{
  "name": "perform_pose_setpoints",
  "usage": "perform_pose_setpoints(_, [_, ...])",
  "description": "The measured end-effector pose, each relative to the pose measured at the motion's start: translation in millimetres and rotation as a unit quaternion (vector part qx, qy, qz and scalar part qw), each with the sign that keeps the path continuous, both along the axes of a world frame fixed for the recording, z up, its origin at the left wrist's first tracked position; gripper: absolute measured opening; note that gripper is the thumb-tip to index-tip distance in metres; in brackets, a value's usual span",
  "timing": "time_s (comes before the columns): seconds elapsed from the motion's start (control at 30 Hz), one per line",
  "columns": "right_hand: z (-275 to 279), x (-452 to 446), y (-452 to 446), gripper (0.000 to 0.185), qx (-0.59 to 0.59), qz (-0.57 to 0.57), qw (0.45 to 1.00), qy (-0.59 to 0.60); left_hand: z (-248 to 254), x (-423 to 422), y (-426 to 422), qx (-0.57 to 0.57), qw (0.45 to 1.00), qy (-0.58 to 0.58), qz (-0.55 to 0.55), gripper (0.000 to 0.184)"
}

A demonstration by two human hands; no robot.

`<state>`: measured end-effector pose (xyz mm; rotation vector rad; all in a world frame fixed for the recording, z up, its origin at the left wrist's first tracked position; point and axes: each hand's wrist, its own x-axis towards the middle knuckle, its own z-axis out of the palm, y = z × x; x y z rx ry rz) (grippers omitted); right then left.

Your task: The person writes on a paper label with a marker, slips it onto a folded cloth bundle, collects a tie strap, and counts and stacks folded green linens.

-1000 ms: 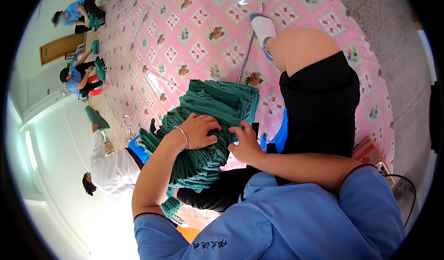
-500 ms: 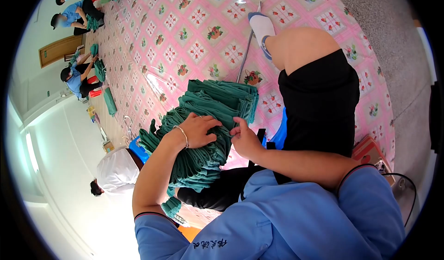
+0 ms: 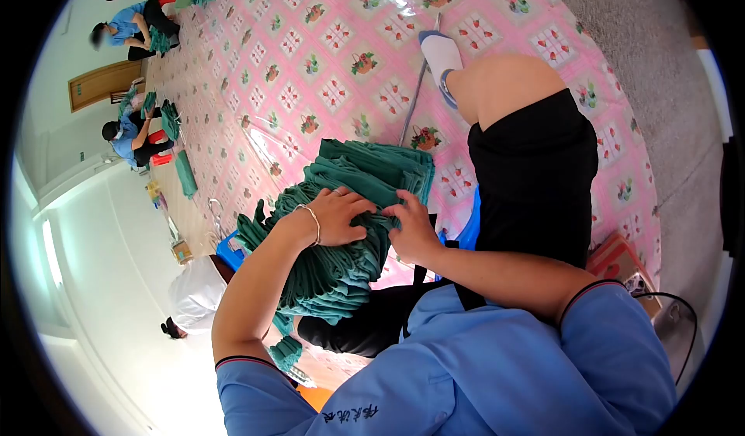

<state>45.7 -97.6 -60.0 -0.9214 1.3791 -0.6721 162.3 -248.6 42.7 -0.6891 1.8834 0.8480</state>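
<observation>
A thick bundle of folded green cloths (image 3: 330, 269) lies over my lap, its layers pressed side by side. My left hand (image 3: 337, 217), with a bracelet at the wrist, rests on top of the bundle with its fingers spread and bent over the folds. Close to its right, my right hand (image 3: 410, 228) touches the bundle's edge, thumb and forefinger pinched on a green fold. The flatter cloths (image 3: 372, 168) at the far end extend beyond both hands.
Pink patterned sheeting (image 3: 334, 71) covers the floor, with a thin metal rod (image 3: 415, 98) near my foot. Blue stool parts (image 3: 469, 223) show beside my leg. A red box (image 3: 618, 261) stands at right. Several people sit at left, one in white (image 3: 195, 292) nearer.
My right forefinger, raised half a second ago, has come down onto the cloth. The person in white has bent lower and shifted. My left hand has barely moved.
</observation>
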Motion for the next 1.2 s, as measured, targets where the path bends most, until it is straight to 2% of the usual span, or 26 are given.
perform_pose_setpoints(0.13, [-5, 3, 5, 0.043, -0.051, -0.001, 0.997, -0.059, -18, 3, -7, 0.017, 0.99, -0.013, 0.136, 0.048])
perform_pose_setpoints(0.27, [-1, 1, 10, 0.048, -0.075, -0.008, 0.994, -0.074, -33, 9, -2, -0.029, 0.999, 0.021, 0.003, 0.041])
perform_pose_setpoints(0.33, [-6, 3, 11, 0.052, 0.031, -0.053, 0.988, -0.141, -33, 8, -1, -0.04, 0.999, 0.015, -0.024, 0.033])
perform_pose_setpoints(0.37, [-9, 4, 12, 0.054, 0.083, -0.075, 0.978, -0.174, -31, 7, 0, -0.048, 0.999, 0.013, -0.022, 0.031])
perform_pose_setpoints(0.47, [-24, 11, 10, 0.059, 0.086, -0.074, 0.992, -0.053, -21, 0, 0, -0.067, 0.997, 0.025, -0.023, 0.027])
perform_pose_setpoints(0.57, [-29, 12, 8, 0.054, 0.087, -0.079, 0.991, -0.063, -19, 0, -4, -0.068, 0.996, 0.052, -0.038, 0.027])
perform_pose_setpoints(0.67, [-28, 8, 8, 0.048, 0.018, -0.049, 0.997, -0.06, -25, 3, -7, -0.045, 0.996, 0.055, -0.051, 0.026])
perform_pose_setpoints(0.83, [-20, 7, 7, 0.046, 0.059, -0.028, 0.987, -0.148, -27, 5, -5, -0.076, 0.985, 0.14, -0.07, 0.024])
perform_pose_setpoints(0.93, [-11, 0, 0, 0.052, 0.137, -0.062, 0.97, -0.191, -23, -4, -11, -0.001, 0.999, 0.018, -0.047, 0.025])
perform_pose_setpoints(1.03, [-20, 0, -7, 0.057, 0.217, -0.079, 0.954, -0.189, -23, -1, -9, -0.015, 0.998, 0.061, -0.029, 0.023])
perform_pose_setpoints(1.2, [-27, 4, 0, 0.056, 0.201, -0.033, 0.962, -0.184, -23, 0, -10, -0.019, 0.999, 0.038, 0.001, 0.042])
